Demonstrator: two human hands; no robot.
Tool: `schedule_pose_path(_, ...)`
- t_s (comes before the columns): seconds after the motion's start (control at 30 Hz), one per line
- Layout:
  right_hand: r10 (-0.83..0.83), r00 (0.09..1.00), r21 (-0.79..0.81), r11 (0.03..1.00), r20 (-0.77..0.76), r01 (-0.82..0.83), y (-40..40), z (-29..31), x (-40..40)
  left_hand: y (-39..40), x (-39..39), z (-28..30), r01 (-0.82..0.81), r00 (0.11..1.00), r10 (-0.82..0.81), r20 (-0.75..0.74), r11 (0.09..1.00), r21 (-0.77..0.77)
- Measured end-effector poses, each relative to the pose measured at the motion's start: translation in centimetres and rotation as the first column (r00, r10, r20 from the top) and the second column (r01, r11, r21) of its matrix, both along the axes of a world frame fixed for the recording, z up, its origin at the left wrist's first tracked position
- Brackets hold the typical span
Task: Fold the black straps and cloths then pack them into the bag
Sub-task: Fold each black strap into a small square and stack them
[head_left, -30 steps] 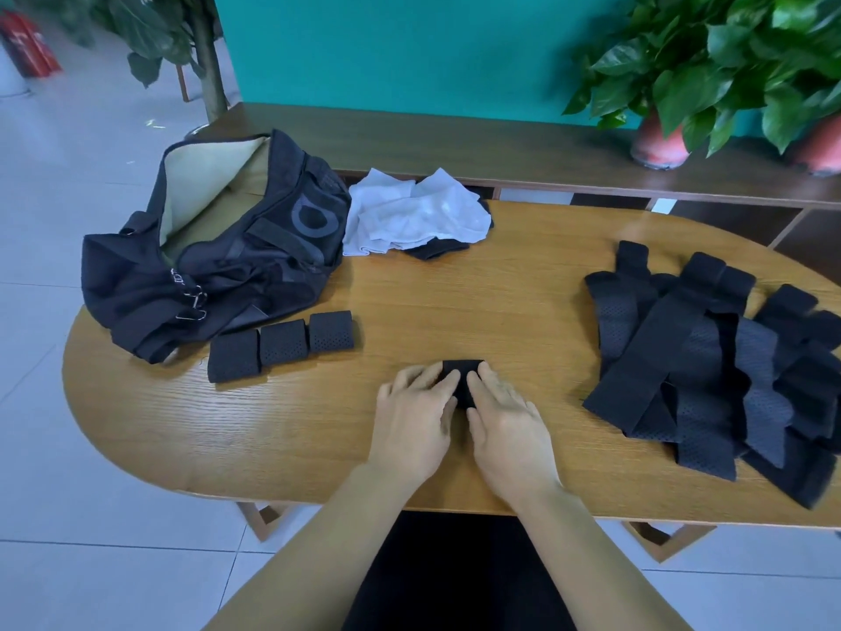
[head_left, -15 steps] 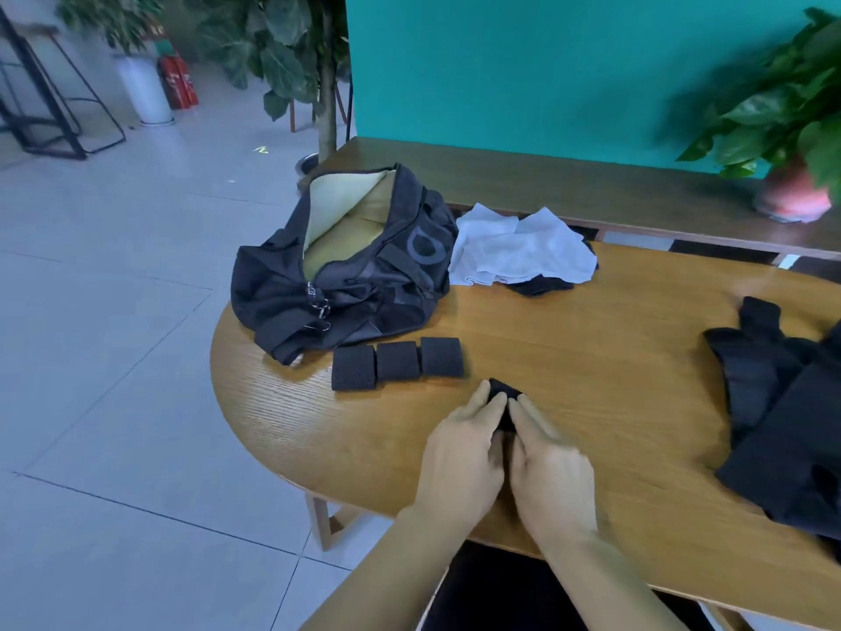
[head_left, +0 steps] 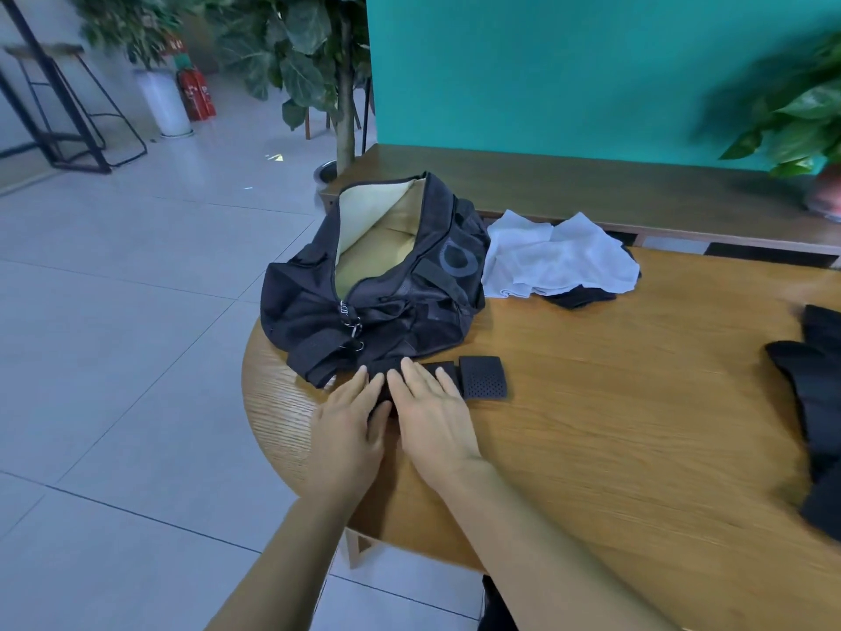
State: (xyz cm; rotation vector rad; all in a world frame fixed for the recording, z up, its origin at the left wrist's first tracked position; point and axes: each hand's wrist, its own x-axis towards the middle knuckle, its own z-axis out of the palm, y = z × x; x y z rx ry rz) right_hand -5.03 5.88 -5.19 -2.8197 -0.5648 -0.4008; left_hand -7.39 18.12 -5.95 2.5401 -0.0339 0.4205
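Black perforated fabric is being handled right at the near edge of the oval wooden surface [head_left: 614, 448]: a small folded black strap [head_left: 387, 403] is pressed flat between the left hand [head_left: 348, 432] and the right hand [head_left: 432, 421], both with fingers extended and lying flat, nothing curled round it. Just past the fingertips, a short row of folded black perforated strap squares [head_left: 483, 378] is laid out; one is fully seen, the others are partly hidden under the right hand, so the count cannot be told. Folding, then, is judged to be under way, with only a few pieces done. Out at the right edge, a heap of loose black straps [head_left: 814, 403] is seen, unfolded, and much of it is cut off by the frame. Farther back, the black duffel bag with a pale yellow lining [head_left: 387, 275] is lying unzipped, and nothing packed can be made out inside. Beside it, a crumpled white cloth [head_left: 559, 255] is lying over a dark cloth [head_left: 578, 297], both unfolded. Most folding and all packing are judged to remain.
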Motion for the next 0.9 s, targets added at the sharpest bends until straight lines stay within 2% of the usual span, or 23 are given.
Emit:
schedule_pose_path(0.2,0.053,0.997,-0.148,0.987,-0.048,-0.059,0.1,-0.1,1.0,0.1,1.0,-0.4,-0.031,0.999,0.032,-0.029,0.999,0.032)
schedule_pose_path(0.27,0.043,0.999,-0.153,0.987,0.003,-0.042,0.1,-0.1,1.0,0.1,0.8,-0.6,-0.052,0.998,0.053,-0.013,0.996,0.076)
schedule_pose_path(0.43,-0.006,0.990,-0.059,0.998,0.137,0.014,-1.5,1.6,0.6,-1.1,0.7,0.7,-0.040,0.981,-0.004,0.192,0.973,0.225)
schedule_pose_path(0.5,-0.034,0.981,-0.022,0.999,0.190,0.039,-3.5,2.2,0.1,-2.8,0.8,1.3,0.011,0.973,-0.066,0.221,0.970,0.244)
schedule_pose_path(0.6,-0.102,0.963,-0.008,0.994,0.249,0.108,-7.2,2.4,-1.3,-6.6,0.7,1.8,0.114,0.971,-0.162,0.173,0.959,0.259)
schedule_pose_path(0.9,-0.400,0.890,0.055,0.916,0.220,0.398,-21.3,2.9,-7.5,-21.0,-1.5,3.3,0.456,0.873,-0.480,0.083,0.866,0.203)
